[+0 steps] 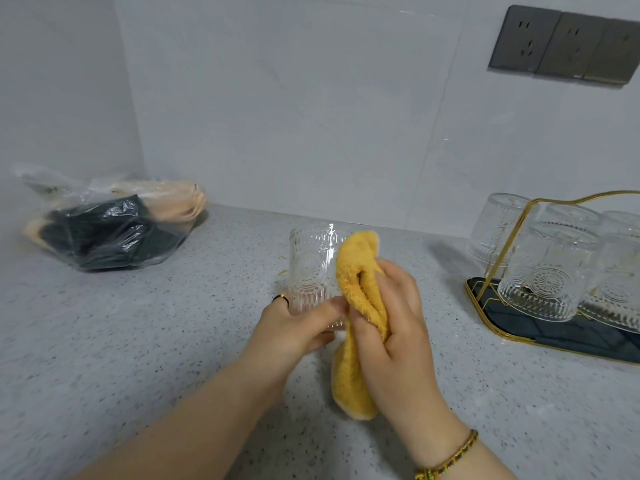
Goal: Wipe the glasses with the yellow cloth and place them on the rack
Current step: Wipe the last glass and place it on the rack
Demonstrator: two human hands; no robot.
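Note:
A clear embossed glass (311,265) stands up above the grey counter in the middle of the view, and my left hand (294,329) grips its lower part. My right hand (394,320) grips the yellow cloth (356,282), which is pressed against the glass's right side and hangs down below my palm. At the right stands the gold wire rack (498,251) on a dark tray (561,336), with several glasses (550,271) upside down on it.
A clear plastic bag (107,226) with dark and tan items lies at the back left of the speckled counter (138,341). White tiled walls close the corner behind. Wall sockets (561,46) sit at the upper right.

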